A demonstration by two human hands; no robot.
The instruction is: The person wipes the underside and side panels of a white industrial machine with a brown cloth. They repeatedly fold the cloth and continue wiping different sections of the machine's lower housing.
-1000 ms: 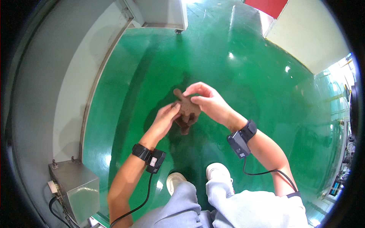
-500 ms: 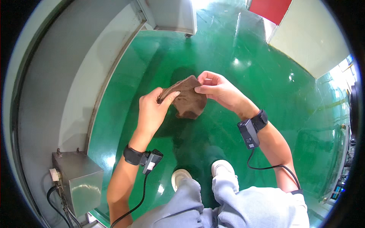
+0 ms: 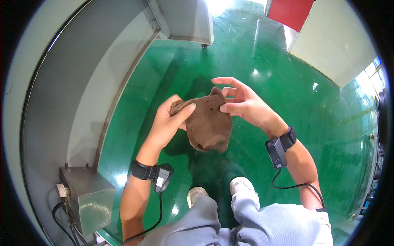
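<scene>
A flat piece of brown plush fabric (image 3: 209, 123) hangs between my hands above the floor, its broad face toward me. It has a rounded body, a small tab like an ear at the top, and tiny dark holes near that tab. My left hand (image 3: 172, 117) pinches its upper left edge, thumb on the front and fingers behind. At the upper right edge my right hand (image 3: 242, 102) holds it more lightly. The right thumb rests on the front, a bent finger lies by the tab, and the index finger stretches away from the fabric.
Glossy green floor (image 3: 262, 164) lies below. To the left runs a grey machine side with a metal box (image 3: 88, 197) and cables. A white cabinet (image 3: 180, 20) on a castor stands ahead; a cream panel (image 3: 332, 45) is at the far right. Each wrist carries a strapped, cabled device.
The fabric has opened out and turned to show a broader face, hanging lower. My right index finger has lifted away from it. Both hands have shifted slightly to the right.
</scene>
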